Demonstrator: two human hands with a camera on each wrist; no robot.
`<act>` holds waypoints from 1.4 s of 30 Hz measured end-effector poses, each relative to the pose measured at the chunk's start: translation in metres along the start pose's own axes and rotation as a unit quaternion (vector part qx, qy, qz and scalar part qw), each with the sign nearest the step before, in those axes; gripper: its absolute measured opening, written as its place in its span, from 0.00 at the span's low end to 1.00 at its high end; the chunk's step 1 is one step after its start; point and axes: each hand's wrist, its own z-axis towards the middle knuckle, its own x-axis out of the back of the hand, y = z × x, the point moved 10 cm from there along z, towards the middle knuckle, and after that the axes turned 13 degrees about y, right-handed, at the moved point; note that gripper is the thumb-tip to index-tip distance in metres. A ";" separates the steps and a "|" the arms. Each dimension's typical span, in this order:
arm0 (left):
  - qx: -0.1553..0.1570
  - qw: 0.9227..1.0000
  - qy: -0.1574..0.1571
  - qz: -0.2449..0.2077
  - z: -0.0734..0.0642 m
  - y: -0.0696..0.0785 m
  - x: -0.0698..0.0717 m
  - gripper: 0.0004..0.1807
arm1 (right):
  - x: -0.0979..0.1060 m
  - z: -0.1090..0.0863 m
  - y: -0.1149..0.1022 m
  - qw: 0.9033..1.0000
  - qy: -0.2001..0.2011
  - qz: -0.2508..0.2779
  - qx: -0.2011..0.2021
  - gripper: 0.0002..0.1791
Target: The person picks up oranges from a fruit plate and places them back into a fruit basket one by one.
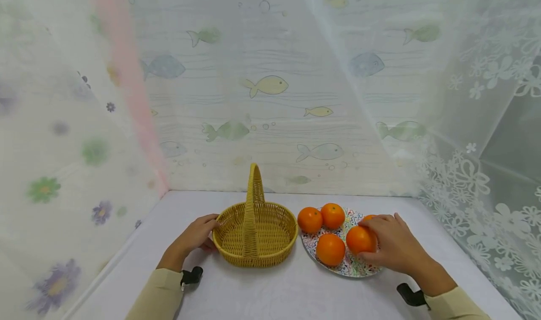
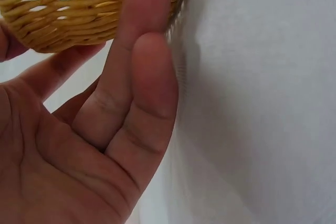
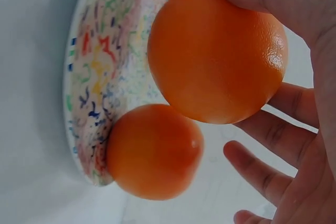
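Note:
A yellow wicker basket (image 1: 274,259) with a tall arched handle stands on the white table. My left hand (image 1: 195,238) holds its left side, the fingertips at the rim; in the left wrist view the fingers (image 2: 149,72) lie against the woven wall. To the right, my right hand (image 1: 395,245) grips an orange (image 1: 361,239) between thumb and fingers, over a round plate (image 1: 352,270) with a colourful pattern. In the right wrist view the held orange (image 3: 218,56) overlaps another orange (image 3: 155,153) on the plate. One more orange (image 1: 370,217) is partly hidden behind the right hand.
Other oranges rest on the plate: one at the front (image 1: 330,249), two at the back left, near the basket's right rim. White tablecloth (image 1: 270,296) covers the table. Sheer curtains with fish (image 1: 270,85) and flower prints hang behind and at both sides.

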 end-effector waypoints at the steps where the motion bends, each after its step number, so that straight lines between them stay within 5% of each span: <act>1: 0.002 1.000 -0.004 -0.008 0.000 -0.001 0.000 0.30 | 0.001 0.001 0.000 1.000 0.003 0.000 -0.001 0.38; 9: 0.039 0.996 -0.044 -0.074 -0.008 -0.008 -0.001 0.34 | 0.005 0.006 0.000 0.998 0.012 0.058 -0.016 0.39; 14: 0.038 0.995 -0.049 -0.080 -0.010 -0.007 0.001 0.36 | 0.004 0.011 0.000 0.992 0.013 0.114 -0.043 0.39; 29: 0.039 0.994 -0.053 -0.088 -0.012 -0.009 0.001 0.37 | -0.002 0.032 -0.014 0.987 0.034 0.136 -0.075 0.48; 42: 0.040 0.994 -0.054 -0.084 -0.013 -0.010 0.002 0.38 | 0.005 0.053 -0.045 0.982 0.094 0.163 -0.025 0.40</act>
